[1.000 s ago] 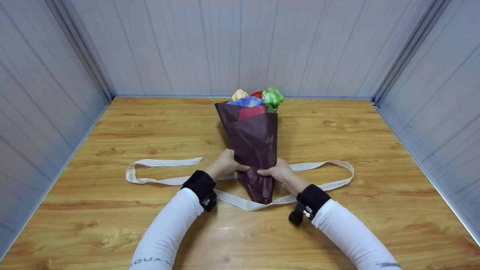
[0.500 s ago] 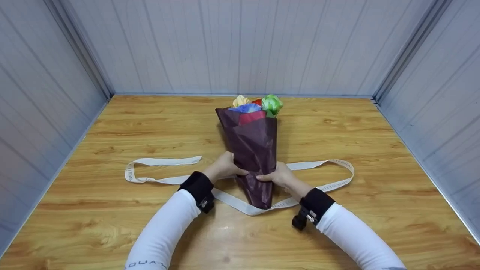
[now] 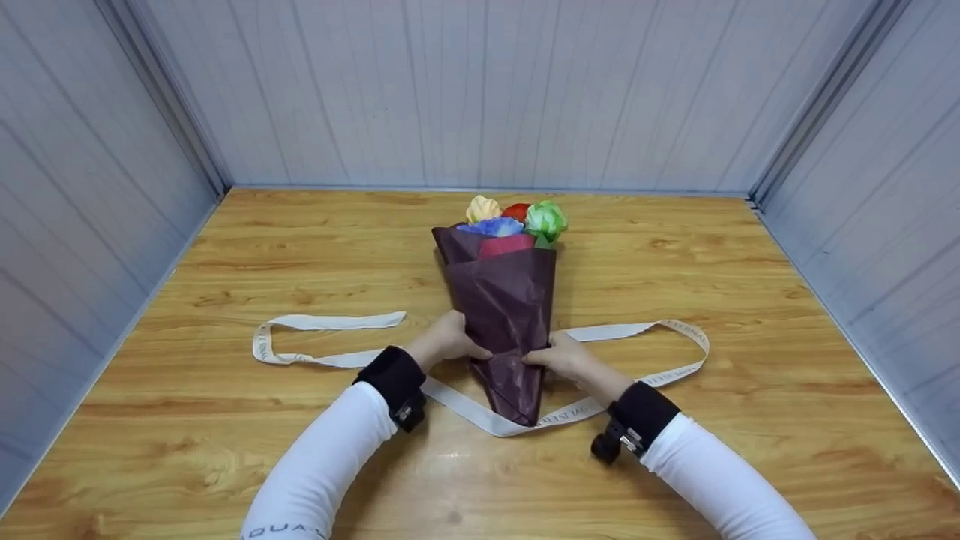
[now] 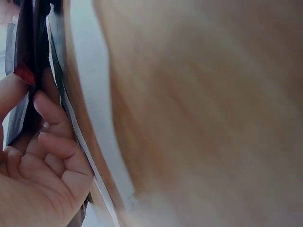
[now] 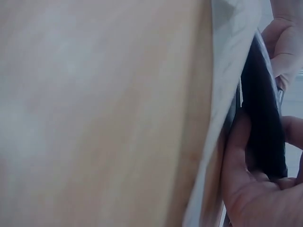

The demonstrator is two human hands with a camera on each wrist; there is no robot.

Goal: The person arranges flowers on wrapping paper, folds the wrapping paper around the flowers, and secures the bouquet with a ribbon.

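Head view: the left hand's grip [image 3: 452, 337] and the right hand's grip [image 3: 565, 355] pinch opposite sides of a flower bouquet's dark purple wrapping paper [image 3: 499, 300], thumbs on top and, per both wrist views, fingers curled below. The bouquet lies midway between the surface's [image 3: 750, 300] left and right edges, blooms [image 3: 491, 226] toward the far edge, pointed end overlapping a white lettered ribbon [image 3: 465, 409].
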